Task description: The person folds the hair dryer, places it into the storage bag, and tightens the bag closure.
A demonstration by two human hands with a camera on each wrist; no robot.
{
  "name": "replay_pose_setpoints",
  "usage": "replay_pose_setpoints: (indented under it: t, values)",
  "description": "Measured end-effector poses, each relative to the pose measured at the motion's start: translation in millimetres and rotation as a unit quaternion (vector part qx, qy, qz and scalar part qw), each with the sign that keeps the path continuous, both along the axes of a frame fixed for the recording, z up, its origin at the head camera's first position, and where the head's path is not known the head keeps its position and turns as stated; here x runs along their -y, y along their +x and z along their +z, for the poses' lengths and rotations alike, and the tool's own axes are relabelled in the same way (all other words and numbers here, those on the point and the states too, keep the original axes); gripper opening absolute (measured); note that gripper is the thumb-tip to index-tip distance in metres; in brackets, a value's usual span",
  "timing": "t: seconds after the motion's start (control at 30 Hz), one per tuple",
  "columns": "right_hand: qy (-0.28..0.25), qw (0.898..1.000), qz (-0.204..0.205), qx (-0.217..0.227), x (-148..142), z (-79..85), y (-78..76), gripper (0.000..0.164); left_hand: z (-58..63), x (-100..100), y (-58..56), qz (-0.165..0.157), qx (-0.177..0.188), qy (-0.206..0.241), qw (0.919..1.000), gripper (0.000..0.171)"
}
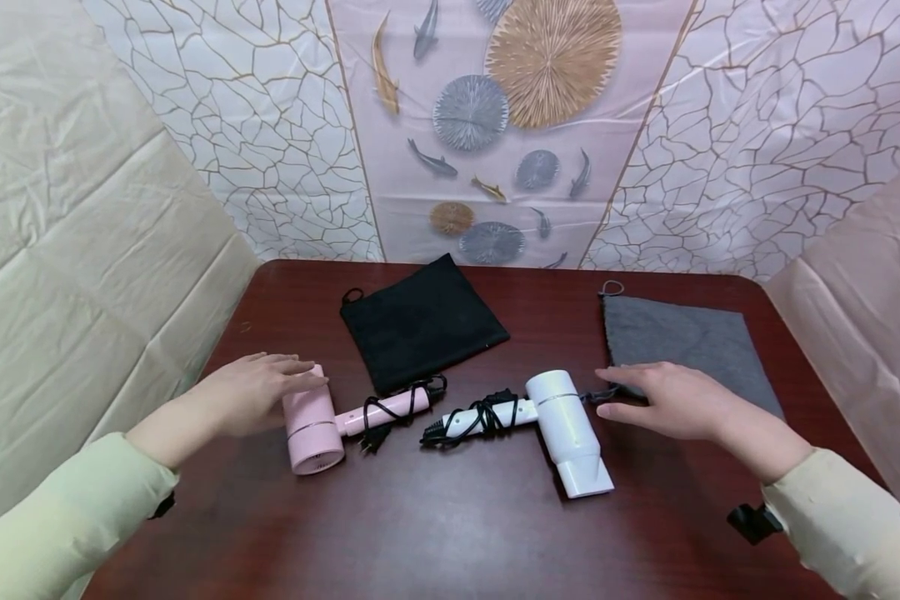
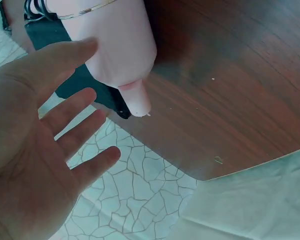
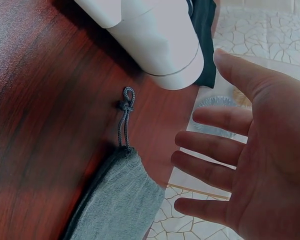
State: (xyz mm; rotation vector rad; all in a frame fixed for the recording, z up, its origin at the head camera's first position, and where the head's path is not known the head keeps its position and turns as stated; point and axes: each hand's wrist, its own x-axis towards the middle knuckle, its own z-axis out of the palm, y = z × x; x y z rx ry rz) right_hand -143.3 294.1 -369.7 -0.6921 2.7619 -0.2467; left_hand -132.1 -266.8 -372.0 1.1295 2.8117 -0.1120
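Note:
A pink hair dryer (image 1: 311,429) lies on the table at left, its black cord wrapped round the handle. Over its barrel hovers my left hand (image 1: 251,392), fingers extended and apart. In the left wrist view, the thumb overlaps the pink barrel while the other fingers spread beside it. Right of centre lies a white hair dryer (image 1: 567,433) with a flat nozzle, its cord also wound round the handle. My right hand (image 1: 671,402) hangs to its right with straight, spread fingers and an empty palm. Beneath that hand is the corner of a grey drawstring pouch (image 3: 115,200).
A black drawstring pouch (image 1: 423,321) lies flat behind the two dryers. The grey pouch's cord loop (image 3: 126,107) points toward the white dryer. Patterned cloth (image 1: 472,192) hangs behind the dark red table (image 1: 420,542), and pale fabric (image 1: 82,250) stands along both sides.

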Motion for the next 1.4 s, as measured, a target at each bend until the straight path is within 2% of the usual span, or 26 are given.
replay_pose_setpoints:
  t: [0.13, 0.27, 0.37, 0.63, 0.83, 0.93, 1.2, 1.4]
  values:
    - [-0.002, 1.0, 0.002, -0.001, 0.3, -1.0, -0.9, 0.072, -2.2, 3.1, 1.2, -0.023, -0.004, -0.027, 0.9994, 0.082]
    - [-0.004, 1.0, 0.004, 0.0, 0.9, -2.1, -2.1, 0.071, -8.3, 3.2, 2.5, -0.042, -0.011, -0.044, 0.9981, 0.092]
    - [-0.006, 1.0, 0.007, -0.001, 2.4, -3.0, -3.2, 0.071, -14.8, 2.7, 4.2, -0.06, -0.026, -0.037, 0.9972, 0.091]
    - [-0.01, 1.0, 0.016, -0.01, 6.1, -3.0, -3.4, 0.07, -30.7, 3.7, 6.3, -0.084, -0.055, -0.005, 0.9949, 0.069]
    - [-0.01, 1.0, 0.016, -0.008, 7.0, -2.3, -3.3, 0.069, -34.5, 5.2, 5.9, -0.087, -0.052, -0.004, 0.9948, 0.077]
    - [-0.009, 1.0, 0.016, -0.008, 7.1, -2.5, -3.9, 0.069, -35.3, 4.6, 6.2, -0.089, -0.035, 0.01, 0.9954, 0.083]
    - [-0.007, 1.0, 0.018, -0.006, 10.7, -3.6, -6.1, 0.068, -41.5, 0.6, 10.5, -0.102, -0.011, 0.044, 0.9937, 0.084]
    - [-0.004, 1.0, 0.019, 0.007, 11.2, -4.5, -9.0, 0.072, -50.4, -0.5, 12.8, -0.12, -0.028, 0.047, 0.9913, 0.091]
